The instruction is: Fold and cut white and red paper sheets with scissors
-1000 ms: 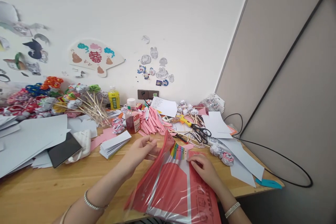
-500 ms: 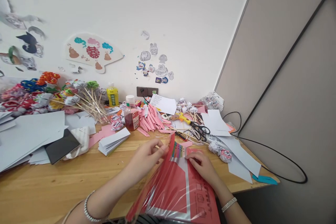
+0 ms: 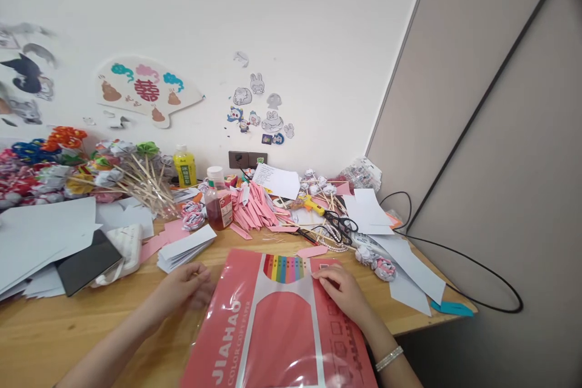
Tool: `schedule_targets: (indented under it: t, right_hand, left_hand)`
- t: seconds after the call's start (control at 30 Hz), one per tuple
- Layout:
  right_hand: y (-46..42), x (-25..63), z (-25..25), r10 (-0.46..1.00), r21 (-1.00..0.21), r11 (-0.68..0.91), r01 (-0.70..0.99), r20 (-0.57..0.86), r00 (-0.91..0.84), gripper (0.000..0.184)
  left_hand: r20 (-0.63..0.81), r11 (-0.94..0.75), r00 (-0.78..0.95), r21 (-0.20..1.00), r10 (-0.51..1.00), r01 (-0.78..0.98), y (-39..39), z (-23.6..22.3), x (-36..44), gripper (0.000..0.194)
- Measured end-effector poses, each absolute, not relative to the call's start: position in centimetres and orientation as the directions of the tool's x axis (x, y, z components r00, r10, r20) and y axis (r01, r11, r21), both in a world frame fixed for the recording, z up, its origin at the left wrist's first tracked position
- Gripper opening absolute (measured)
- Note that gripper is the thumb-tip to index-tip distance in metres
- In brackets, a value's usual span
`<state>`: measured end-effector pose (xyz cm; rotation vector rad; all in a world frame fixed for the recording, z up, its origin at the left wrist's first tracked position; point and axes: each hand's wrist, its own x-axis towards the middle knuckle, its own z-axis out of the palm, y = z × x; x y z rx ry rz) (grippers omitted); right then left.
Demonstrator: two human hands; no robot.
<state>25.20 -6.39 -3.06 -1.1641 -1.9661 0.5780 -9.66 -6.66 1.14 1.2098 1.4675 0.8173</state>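
Observation:
A red pack of colour copy paper (image 3: 286,339) in shiny clear wrap lies in front of me, overhanging the table's near edge. Its cover reads JIAHAO and has a band of rainbow stripes near the top. My right hand (image 3: 341,291) has its fingers closed at the pack's upper right, pinching at the cover or wrap. Left of the pack, my left hand (image 3: 184,291) is raised with bent fingers, partly smeared by motion. Whether it holds any clear film cannot be seen.
Pink folded paper strips (image 3: 257,206), a bottle of red liquid (image 3: 219,206), a yellow glue gun (image 3: 313,205) and black scissors (image 3: 343,224) lie behind the pack. White paper sheets (image 3: 45,230) and a black flat object (image 3: 88,260) are at left. A cable (image 3: 482,297) loops at right.
The pack's left side, lifted and folded up before, now lies flat with its cover showing. My left hand has moved left off its top edge. My right hand stays at the upper right.

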Motion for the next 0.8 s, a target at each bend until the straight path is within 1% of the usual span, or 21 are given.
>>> schedule_targets:
  t: [0.07,0.13,0.2,0.23,0.3,0.37,0.4,0.47,0.5,0.53,0.57,0.63,0.7,0.8]
  right_hand:
    - [-6.4,25.3,-3.2,0.874,-0.697,0.487,0.527,0.388,-0.293,0.022]
    - [-6.4,25.4,-3.4,0.873,-0.694,0.487,0.530,0.391,-0.290,0.022]
    - [-6.3,25.5,-3.5,0.875,-0.693,0.484,0.535,0.391,-0.286,0.022]
    - [-6.4,25.5,-3.5,0.876,-0.693,0.483,0.536,0.390,-0.284,0.022]
    - [-6.4,25.5,-3.5,0.875,-0.692,0.484,0.535,0.393,-0.283,0.022]
    - [-6.4,25.4,-3.5,0.873,-0.689,0.488,0.536,0.399,-0.281,0.022]
    - [-6.4,25.4,-3.5,0.872,-0.687,0.489,0.537,0.401,-0.281,0.022]
    - [-6.3,25.4,-3.5,0.871,-0.683,0.490,0.541,0.400,-0.284,0.022]
    - [-6.3,25.4,-3.5,0.871,-0.680,0.492,0.544,0.399,-0.288,0.022]
    - [-6.3,25.4,-3.6,0.870,-0.678,0.493,0.545,0.399,-0.291,0.022]
    - [-6.3,25.4,-3.6,0.868,-0.676,0.496,0.545,0.399,-0.294,0.022]
    - [-6.3,25.5,-3.6,0.868,-0.676,0.497,0.545,0.399,-0.296,0.023]
    - [-6.3,25.5,-3.5,0.868,-0.677,0.496,0.543,0.397,-0.297,0.023]
    - [-6.4,25.4,-3.3,0.866,-0.675,0.499,0.543,0.397,-0.303,0.023]
  left_hand:
    - [-0.154,0.161,-0.053,0.871,0.987,0.464,-6.6,0.4,-10.8,0.027]
    - [0.035,0.058,-0.127,0.753,0.991,0.655,-6.6,0.1,-11.7,0.023]
    - [0.144,0.006,-0.137,0.667,0.980,0.745,-6.9,0.5,-11.9,0.021]
    - [0.157,-0.012,-0.122,0.660,0.980,0.752,-7.1,0.8,-11.6,0.020]
    - [0.166,-0.076,-0.059,0.704,0.984,0.706,-8.0,1.6,-10.3,0.021]
    - [0.157,-0.182,0.095,0.757,0.983,0.627,-9.4,2.0,-8.2,0.018]
    - [0.166,-0.241,0.178,0.766,0.970,0.596,-10.2,2.0,-7.0,0.020]
    - [0.114,-0.318,0.362,0.753,0.925,0.576,-11.8,1.3,-4.8,0.023]
    - [0.096,-0.331,0.388,0.724,0.917,0.605,-12.5,0.6,-3.9,0.026]
    - [0.076,-0.323,0.372,0.672,0.925,0.666,-13.0,-0.2,-3.2,0.030]
    - [0.048,-0.297,0.336,0.595,0.941,0.747,-13.5,-1.1,-2.6,0.036]
    - [0.047,-0.310,0.322,0.433,0.945,0.846,-13.9,-3.0,-2.1,0.040]
    - [0.099,-0.311,0.295,0.324,0.950,0.894,-13.7,-4.4,-2.3,0.043]
    - [0.175,-0.198,0.158,0.235,0.972,0.952,-12.8,-5.0,-3.8,0.044]
